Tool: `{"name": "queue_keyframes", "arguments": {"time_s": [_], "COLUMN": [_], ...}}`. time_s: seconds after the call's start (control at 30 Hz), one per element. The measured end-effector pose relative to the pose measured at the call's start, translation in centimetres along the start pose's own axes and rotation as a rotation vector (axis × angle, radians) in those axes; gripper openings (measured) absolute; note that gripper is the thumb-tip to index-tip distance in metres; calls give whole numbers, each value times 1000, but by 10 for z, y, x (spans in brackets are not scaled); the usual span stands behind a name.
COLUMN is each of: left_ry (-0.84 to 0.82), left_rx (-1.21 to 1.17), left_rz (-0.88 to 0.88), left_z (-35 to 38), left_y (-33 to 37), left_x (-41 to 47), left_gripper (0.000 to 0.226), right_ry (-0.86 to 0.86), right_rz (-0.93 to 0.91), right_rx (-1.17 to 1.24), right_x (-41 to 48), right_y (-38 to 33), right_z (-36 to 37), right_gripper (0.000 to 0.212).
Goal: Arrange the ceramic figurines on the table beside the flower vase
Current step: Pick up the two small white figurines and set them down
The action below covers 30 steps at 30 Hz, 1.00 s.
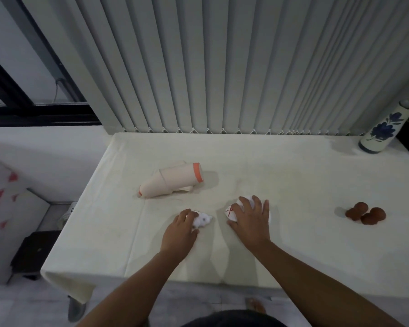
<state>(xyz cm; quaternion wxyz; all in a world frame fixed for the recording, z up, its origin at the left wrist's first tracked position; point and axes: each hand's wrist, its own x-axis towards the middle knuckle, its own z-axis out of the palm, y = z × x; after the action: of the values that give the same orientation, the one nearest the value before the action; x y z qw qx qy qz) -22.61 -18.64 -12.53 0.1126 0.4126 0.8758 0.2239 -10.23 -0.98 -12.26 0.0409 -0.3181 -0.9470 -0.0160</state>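
left hand [179, 228] grip closed on small white figurine [202, 220] | right hand [249, 220] grip closed over white figurine with red marks [231, 210] | flower vase [380, 129] upper right, holding green stems | worktop [281, 166]

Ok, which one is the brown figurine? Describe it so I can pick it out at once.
Start at the white-clothed table and find the blue-flowered vase at its far right corner. Come toward the near edge on that right side: the brown figurine sits alone there, apart from both hands. It is the only reddish-brown piece, made of rounded lumps; the others are white or peach.
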Motion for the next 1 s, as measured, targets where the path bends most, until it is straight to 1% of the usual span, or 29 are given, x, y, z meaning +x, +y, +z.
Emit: {"name": "queue_keyframes", "arguments": {"time_s": [0.13, 0.27, 0.43, 0.6, 0.67, 0.73, 0.87, 1.0], "left_ry": [38, 78, 154, 154, 159, 186, 249, 189], "left_rx": [1, 23, 14, -30, -39, -39, -67, -80], "left_rz": [-22, -41, -85, -128, -138, -149, -219, -235], "left_z": [2, 11, 11, 24, 29, 29, 19, 32], "left_y": [1, 2, 13, 35, 43, 48, 58, 70], "left_x": [-2, -13, -11, -8, -8, -2, 16, 17], "left_gripper": [36, 34, 37, 39, 39, 39, 41, 40], "right_ry": [-14, -34, -91, -93, -96, -96, -109, -167], "right_rz": [25, -15, -65, -119, -160, -198, -246, -250], "right_rx": [66, 92, 139, 195, 214, 239, 285, 366], "right_x": [0, -8, -7, -12, -12, -5, 15, 15], "right_y": [1, 7, 14, 33, 41, 46, 52, 73], "right_z": [-2, 3, -5, -3, -2, -2, -12, -16], "right_gripper": [39, 38, 51, 50, 45, 41, 40, 40]}}
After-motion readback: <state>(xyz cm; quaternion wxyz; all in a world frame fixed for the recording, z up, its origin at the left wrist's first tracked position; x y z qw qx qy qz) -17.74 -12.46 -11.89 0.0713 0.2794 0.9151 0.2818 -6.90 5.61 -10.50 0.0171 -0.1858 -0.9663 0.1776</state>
